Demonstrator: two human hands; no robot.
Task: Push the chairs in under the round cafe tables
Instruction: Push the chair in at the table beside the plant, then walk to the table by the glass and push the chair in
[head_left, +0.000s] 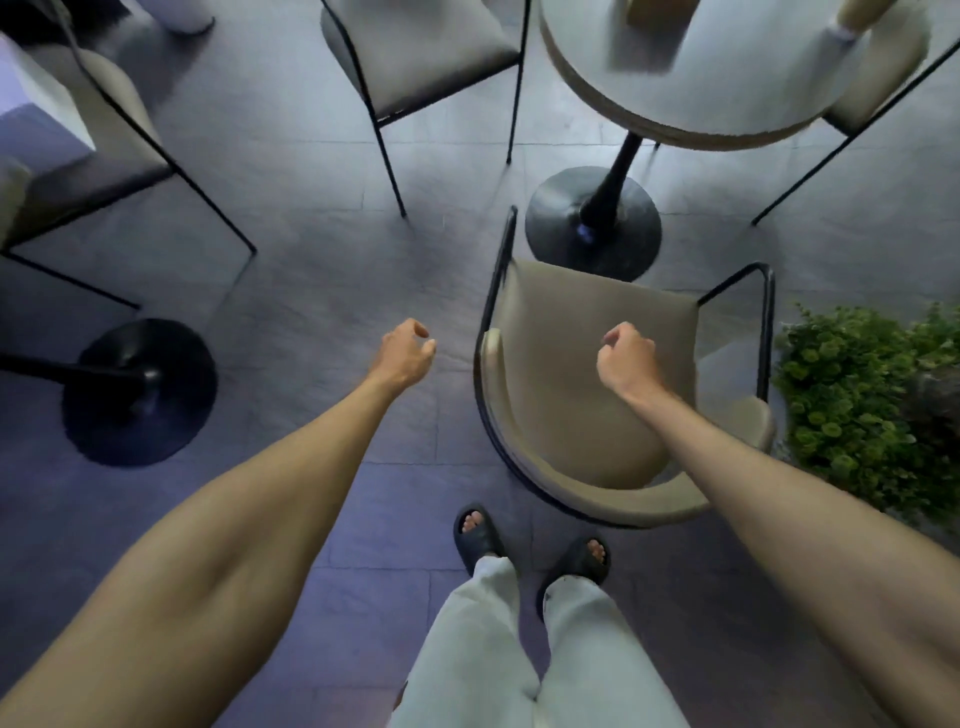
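Note:
A beige armchair (582, 415) with a thin black frame stands just in front of me, its curved back toward me and its seat facing a round white cafe table (727, 98) on a black pedestal base (592, 228). The chair stands clear of the tabletop. My right hand (626, 364) hovers over the seat with its fingers curled and nothing in it. My left hand (408, 353) hangs over the floor left of the chair, fingers loosely curled, holding nothing. Neither hand touches the chair.
Another beige chair (415, 67) stands left of the table, one (872, 73) at its right, and one (88, 156) at far left. A second pedestal base (140, 395) is on the left floor. A green plant (872, 405) crowds the chair's right side.

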